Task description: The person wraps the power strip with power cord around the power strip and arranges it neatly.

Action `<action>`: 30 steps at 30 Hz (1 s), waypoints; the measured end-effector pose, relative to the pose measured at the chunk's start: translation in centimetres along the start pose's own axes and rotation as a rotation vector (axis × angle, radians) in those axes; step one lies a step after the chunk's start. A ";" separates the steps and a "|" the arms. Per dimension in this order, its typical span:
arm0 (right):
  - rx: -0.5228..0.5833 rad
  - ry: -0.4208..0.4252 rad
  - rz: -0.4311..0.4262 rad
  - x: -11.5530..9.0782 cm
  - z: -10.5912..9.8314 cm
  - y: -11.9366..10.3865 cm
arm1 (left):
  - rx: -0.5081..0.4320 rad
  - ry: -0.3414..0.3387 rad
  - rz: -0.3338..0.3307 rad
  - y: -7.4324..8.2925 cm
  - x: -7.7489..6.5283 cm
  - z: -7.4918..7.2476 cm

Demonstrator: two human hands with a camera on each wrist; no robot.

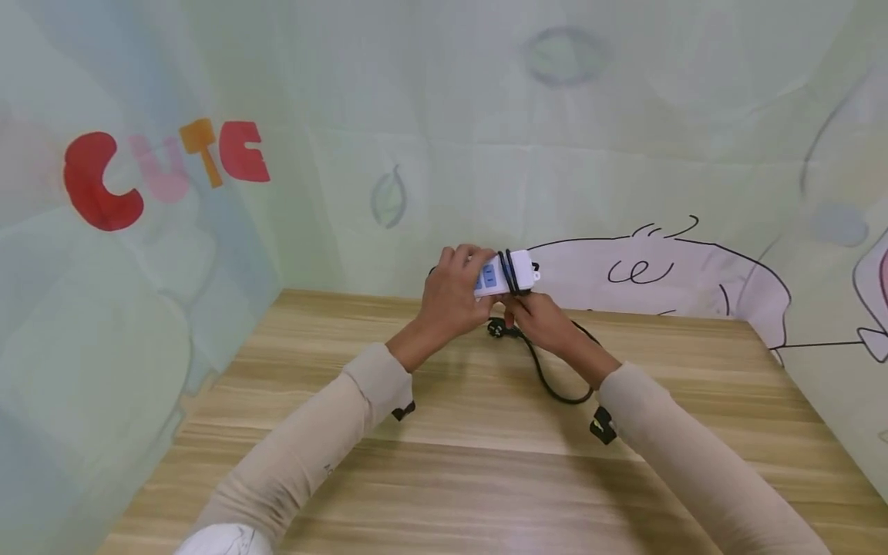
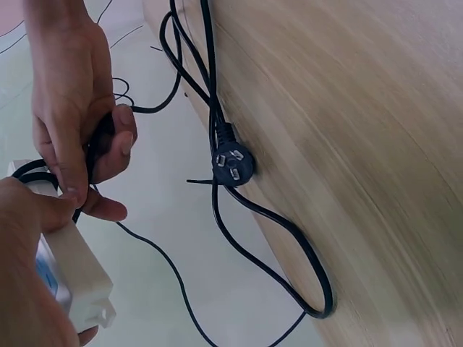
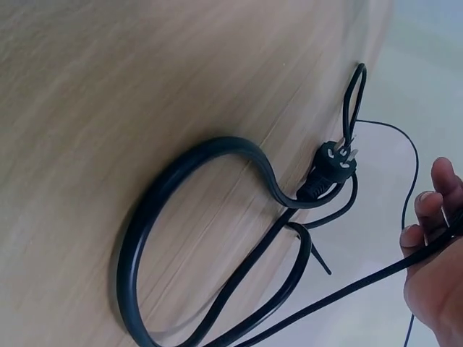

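My left hand [image 1: 451,291] grips a white power strip [image 1: 524,271] with blue sockets, holding it up above the table. Black cord [image 1: 509,271] is wound round the strip near its right end. Just under that end, my right hand [image 1: 544,320] holds the cord between curled fingers, also seen in the left wrist view, where the hand [image 2: 76,94] comes from the top. The rest of the cord [image 3: 134,246] lies in loose loops on the table. Its black three-pin plug [image 2: 233,165] rests there with the pins showing. Part of the strip is hidden behind my left fingers.
The wood-grain table [image 1: 444,478] ends against a printed backdrop [image 1: 416,154] at the back and sides. Dark pieces of gear show by the cuffs, one [image 1: 602,425] near the right sleeve and one [image 1: 404,411] near the left.
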State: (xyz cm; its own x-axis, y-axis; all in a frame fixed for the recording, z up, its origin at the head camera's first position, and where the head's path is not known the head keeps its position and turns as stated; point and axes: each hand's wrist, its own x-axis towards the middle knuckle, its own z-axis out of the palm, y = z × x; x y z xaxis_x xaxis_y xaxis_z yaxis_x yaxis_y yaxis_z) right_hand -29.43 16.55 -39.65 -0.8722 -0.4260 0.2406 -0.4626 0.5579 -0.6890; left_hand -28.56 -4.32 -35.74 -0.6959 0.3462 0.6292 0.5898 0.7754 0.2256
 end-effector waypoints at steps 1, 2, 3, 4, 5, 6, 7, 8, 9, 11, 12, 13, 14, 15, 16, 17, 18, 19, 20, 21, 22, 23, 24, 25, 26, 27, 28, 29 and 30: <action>-0.011 -0.002 -0.004 0.0 0.0 -0.1 | 0.010 -0.002 -0.001 -0.1 0.0 0.0; -0.017 -0.009 -0.008 0.0 0.0 -0.1 | 0.020 -0.002 0.001 -0.1 -0.1 0.0; -0.023 -0.013 -0.014 0.0 0.0 -0.2 | 0.029 -0.002 0.005 -0.2 -0.1 0.0; -0.027 -0.015 -0.016 0.0 0.0 -0.3 | 0.040 -0.003 0.009 -0.3 -0.1 0.0; -0.028 -0.016 -0.015 -0.1 0.0 -0.3 | 0.053 -0.003 0.016 -0.3 -0.1 0.1; -0.029 -0.018 -0.014 -0.1 0.0 -0.4 | 0.064 -0.003 0.022 -0.4 0.0 0.1; -0.033 -0.018 -0.011 -0.2 0.0 -0.4 | 0.075 -0.006 0.025 -0.5 0.0 0.1; -0.038 -0.017 -0.006 -0.2 0.0 -0.5 | 0.089 -0.012 0.028 -0.5 0.0 0.1; -0.047 -0.017 0.001 -0.3 0.0 -0.6 | 0.105 -0.020 0.031 -0.5 0.1 0.1; -0.057 -0.025 0.019 -0.3 -0.1 -0.6 | 0.142 -0.040 0.035 -0.5 0.2 0.0; -0.063 -0.029 0.026 -0.4 -0.1 -0.6 | 0.157 -0.051 0.035 -0.5 0.2 0.0; -0.070 -0.033 0.035 -0.4 -0.1 -0.7 | 0.172 -0.063 0.034 -0.5 0.3 0.0; -0.079 -0.039 0.043 -0.4 -0.1 -0.7 | 0.183 -0.074 0.030 -0.4 0.3 -0.1; -0.086 -0.045 0.047 -0.5 -0.1 -0.7 | 0.195 -0.088 0.025 -0.4 0.3 -0.1; -0.096 -0.049 0.050 -0.5 -0.1 -0.7 | 0.205 -0.099 0.021 -0.4 0.3 -0.1; -0.108 -0.049 0.047 -0.5 0.0 -0.7 | 0.215 -0.110 0.018 -0.4 0.3 -0.1; -0.124 -0.048 0.043 -0.5 0.0 -0.7 | 0.224 -0.120 0.015 -0.4 0.3 -0.1; -0.138 -0.048 0.036 -0.6 0.0 -0.7 | 0.236 -0.127 0.014 -0.4 0.3 -0.1; -0.157 -0.047 0.023 -0.6 0.0 -0.7 | 0.249 -0.134 0.011 -0.5 0.4 0.0; -0.172 -0.044 0.011 -0.7 -0.1 -0.8 | 0.264 -0.138 0.008 -0.5 0.4 0.0; -0.194 -0.041 -0.004 -0.8 -0.1 -0.8 | 0.278 -0.140 0.005 -0.6 0.4 0.0; -0.218 -0.038 -0.021 -0.9 -0.2 -0.9 | 0.293 -0.143 -0.001 -0.7 0.4 0.0; -0.242 -0.039 -0.039 -1.0 -0.3 -1.0 | 0.306 -0.148 -0.008 -0.8 0.5 0.1; -0.269 -0.040 -0.059 -1.1 -0.3 -1.1 | 0.316 -0.155 -0.017 -0.9 0.5 0.1; -0.298 -0.039 -0.077 -1.2 -0.4 -1.1 | 0.323 -0.163 -0.025 -1.0 0.4 0.1; -0.323 -0.039 -0.094 -1.2 -0.4 -1.2 | 0.329 -0.171 -0.029 -1.1 0.4 0.1; -0.350 -0.039 -0.108 -1.3 -0.5 -1.2 | 0.330 -0.178 -0.031 -1.2 0.4 0.1; -0.371 -0.037 -0.120 -1.3 -0.5 -1.2 | 0.329 -0.184 -0.031 -1.2 0.4 0.1; -0.387 -0.036 -0.130 -1.3 -0.5 -1.3 | 0.329 -0.188 -0.029 -1.2 0.4 0.1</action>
State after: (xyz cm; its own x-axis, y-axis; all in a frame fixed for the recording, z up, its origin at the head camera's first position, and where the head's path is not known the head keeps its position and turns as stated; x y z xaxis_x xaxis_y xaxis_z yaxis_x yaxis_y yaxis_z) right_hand -27.80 16.78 -38.71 -0.7995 -0.5314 0.2801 -0.6004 0.7216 -0.3446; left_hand -29.58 -5.08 -35.89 -0.7914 0.3890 0.4715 0.4272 0.9037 -0.0286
